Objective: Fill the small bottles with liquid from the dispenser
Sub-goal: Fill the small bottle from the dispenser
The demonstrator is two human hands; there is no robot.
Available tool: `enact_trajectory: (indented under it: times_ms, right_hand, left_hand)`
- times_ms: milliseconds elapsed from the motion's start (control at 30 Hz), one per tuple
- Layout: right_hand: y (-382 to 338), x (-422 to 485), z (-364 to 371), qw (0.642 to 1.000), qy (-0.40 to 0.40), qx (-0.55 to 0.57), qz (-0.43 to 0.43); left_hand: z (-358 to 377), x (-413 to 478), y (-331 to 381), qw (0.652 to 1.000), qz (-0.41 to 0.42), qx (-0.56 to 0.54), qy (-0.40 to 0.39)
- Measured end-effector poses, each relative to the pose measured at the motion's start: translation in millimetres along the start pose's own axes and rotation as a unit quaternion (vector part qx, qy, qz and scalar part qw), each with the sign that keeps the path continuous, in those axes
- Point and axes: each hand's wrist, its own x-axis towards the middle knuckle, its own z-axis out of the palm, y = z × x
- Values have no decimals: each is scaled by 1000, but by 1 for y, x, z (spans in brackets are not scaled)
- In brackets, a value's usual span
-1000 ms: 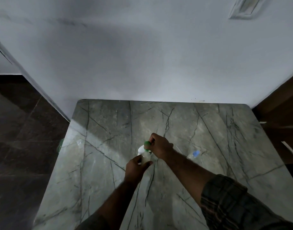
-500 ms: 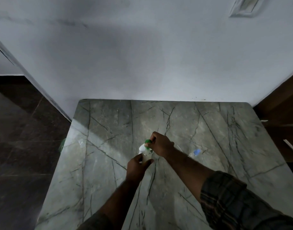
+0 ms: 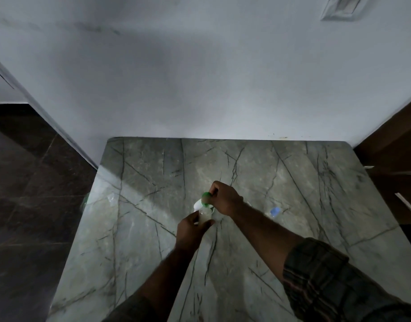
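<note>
Hardly anything has changed since a moment ago: over the marble table the left hand still grips a small clear bottle; the right hand stays closed on the green-topped dispenser above it; filling likely continues.

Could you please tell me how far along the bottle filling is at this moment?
Nothing looks clearly finished. In hand: the left hand grips a small clear bottle while the right hand holds the green-topped dispenser directly over it. How full it is cannot be told in this dim view. Left: a blue-capped bottle lies on the marble table to the right, untouched.
</note>
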Motion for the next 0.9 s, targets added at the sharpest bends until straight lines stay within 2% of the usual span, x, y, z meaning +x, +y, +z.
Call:
enact_trajectory:
  times_ms: [733, 900]
  right_hand:
    - [2, 4, 1, 1000, -10, -1, -7]
    - [8, 4, 7, 1000, -6, -7, -10]
  left_hand:
    - [0, 3, -4, 1000, 5, -3, -6]
    - [-2, 3, -2, 999, 11, 31, -5]
